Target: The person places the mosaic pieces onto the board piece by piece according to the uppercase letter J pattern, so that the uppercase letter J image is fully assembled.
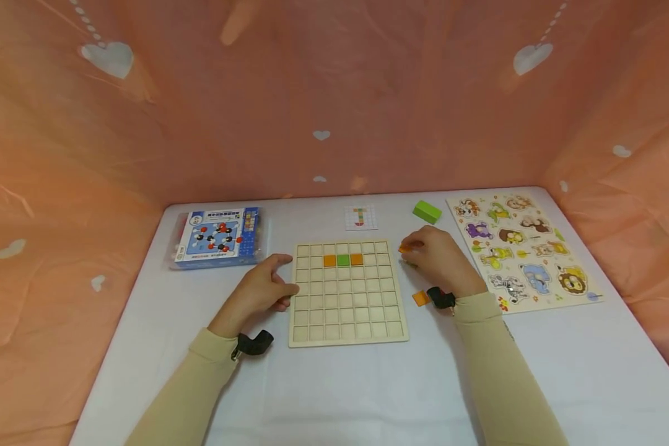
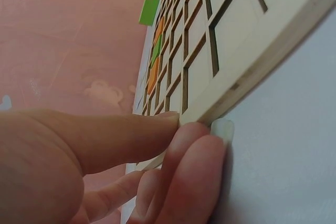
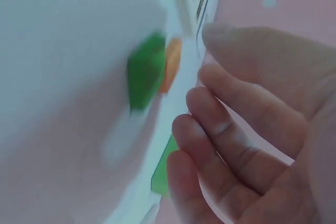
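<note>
Square pale wooden gridded board: lies flat near the middle of the white-covered tabletop, where we count three tiles side by side in the second row from its far edge.
Seated tiles: we see one square green tile between a square orange tile on its left and a matching orange tile on its right.
Left grip: holds the board by its left edge, thumb on the rim, fingers curled against the side below.
Right grip: loosely curled just beyond the board's right edge; in the right wrist view we find a gap between thumb and fingers, holding nothing.
Loose pieces: a green piece, blurred, and an orange piece lie near the right fingertips; a flat orange square sits beside the wrist.
Small white gridded card: rests behind the board, bearing a multicoloured figure.
Bright green rectangular block: stands to our right of the card.
Flanks: a blue-and-white box with molecule models pictured at left, a pale animal puzzle board at right.
Backdrop: we face an orange curtain printed with white hearts.
</note>
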### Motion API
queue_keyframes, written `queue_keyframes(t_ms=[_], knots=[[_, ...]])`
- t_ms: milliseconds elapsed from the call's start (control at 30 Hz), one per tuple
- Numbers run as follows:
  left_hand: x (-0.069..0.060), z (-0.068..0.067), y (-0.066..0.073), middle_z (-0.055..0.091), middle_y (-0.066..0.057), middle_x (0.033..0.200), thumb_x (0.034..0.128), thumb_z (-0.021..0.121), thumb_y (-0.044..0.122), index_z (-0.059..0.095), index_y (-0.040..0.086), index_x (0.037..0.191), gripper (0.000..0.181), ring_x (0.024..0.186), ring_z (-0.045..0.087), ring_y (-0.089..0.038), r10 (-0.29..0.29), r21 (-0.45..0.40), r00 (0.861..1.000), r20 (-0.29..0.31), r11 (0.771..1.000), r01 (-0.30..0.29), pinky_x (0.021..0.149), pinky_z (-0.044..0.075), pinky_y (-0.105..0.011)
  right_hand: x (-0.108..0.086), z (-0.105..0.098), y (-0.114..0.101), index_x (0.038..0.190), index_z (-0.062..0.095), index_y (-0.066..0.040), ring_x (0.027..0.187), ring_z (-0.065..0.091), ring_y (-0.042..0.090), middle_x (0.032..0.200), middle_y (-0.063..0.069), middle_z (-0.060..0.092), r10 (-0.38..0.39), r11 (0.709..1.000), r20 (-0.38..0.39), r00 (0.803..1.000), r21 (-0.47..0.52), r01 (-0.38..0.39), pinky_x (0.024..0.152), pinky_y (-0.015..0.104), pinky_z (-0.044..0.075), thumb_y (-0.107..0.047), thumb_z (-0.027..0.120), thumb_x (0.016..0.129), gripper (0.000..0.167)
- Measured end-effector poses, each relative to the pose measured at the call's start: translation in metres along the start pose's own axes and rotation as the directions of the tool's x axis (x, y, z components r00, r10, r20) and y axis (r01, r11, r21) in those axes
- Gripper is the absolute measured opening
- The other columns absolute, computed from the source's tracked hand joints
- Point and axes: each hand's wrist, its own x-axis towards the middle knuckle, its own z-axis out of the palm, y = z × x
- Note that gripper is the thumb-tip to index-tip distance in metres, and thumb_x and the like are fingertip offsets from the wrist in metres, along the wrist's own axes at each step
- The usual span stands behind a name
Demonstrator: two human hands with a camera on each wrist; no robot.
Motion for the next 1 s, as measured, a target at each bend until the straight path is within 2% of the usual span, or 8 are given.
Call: queue_keyframes(t_ms=[100, 233, 400, 667, 1000], knots=[[0.0, -0.001, 0.0, 0.065, -0.013, 0.093, 0.0963, 0.081, 0.012, 0.043, 0.013, 0.162, 0.076, 0.067, 0.07, -0.015, 0.001, 0.004, 1.0, 0.002, 1.0, -0.001, 0.064, 0.065, -0.029, 0.0, -0.008, 0.007, 0.127, 0.077, -0.007, 0.116, 0.068, 0.032, 0.129, 0.014, 0.071, 0.041, 0.999, 0.005, 0.999, 0.018, -0.041, 0.103, 0.053, 0.057, -0.022, 0.07, 0.103, 0.029], [0.0, -0.002, 0.0, 0.066, -0.014, 0.093, 0.0966, 0.08, 0.012, 0.043, 0.013, 0.162, 0.076, 0.067, 0.071, -0.016, 0.005, 0.004, 1.0, -0.004, 1.0, -0.005, 0.064, 0.065, -0.03, 0.003, -0.013, 0.011, 0.128, 0.076, -0.005, 0.12, 0.068, 0.035, 0.132, 0.017, 0.071, 0.056, 0.998, 0.01, 0.998, 0.029, -0.056, 0.105, 0.055, 0.056, -0.025, 0.066, 0.106, 0.031], [-0.001, -0.002, 0.0, 0.067, -0.014, 0.091, 0.0965, 0.08, 0.012, 0.043, 0.013, 0.163, 0.076, 0.067, 0.071, -0.016, 0.005, -0.001, 1.0, -0.006, 1.0, -0.005, 0.065, 0.065, -0.03, 0.008, -0.008, 0.014, 0.128, 0.076, -0.003, 0.123, 0.067, 0.038, 0.131, 0.019, 0.072, 0.04, 0.999, 0.005, 0.999, 0.01, -0.04, 0.108, 0.057, 0.055, -0.025, 0.069, 0.106, 0.032], [0.001, -0.001, -0.001, 0.065, -0.013, 0.094, 0.0967, 0.081, 0.013, 0.043, 0.015, 0.162, 0.076, 0.068, 0.07, -0.016, -0.017, 0.001, 1.0, 0.004, 1.0, 0.017, 0.065, 0.066, -0.03, 0.009, 0.003, 0.014, 0.125, 0.077, -0.005, 0.122, 0.066, 0.034, 0.13, 0.016, 0.071, 0.068, 0.998, 0.032, 0.997, 0.002, -0.068, 0.109, 0.054, 0.055, -0.025, 0.077, 0.101, 0.032], [0.0, -0.001, 0.001, 0.065, -0.013, 0.093, 0.096, 0.081, 0.013, 0.043, 0.016, 0.162, 0.076, 0.067, 0.069, -0.016, -0.024, 0.001, 1.0, 0.004, 1.0, 0.024, 0.064, 0.065, -0.028, 0.012, 0.007, 0.014, 0.122, 0.078, -0.003, 0.116, 0.067, 0.034, 0.127, 0.017, 0.072, 0.069, 0.997, 0.019, 0.997, -0.019, -0.069, 0.106, 0.053, 0.056, -0.021, 0.078, 0.1, 0.028]])
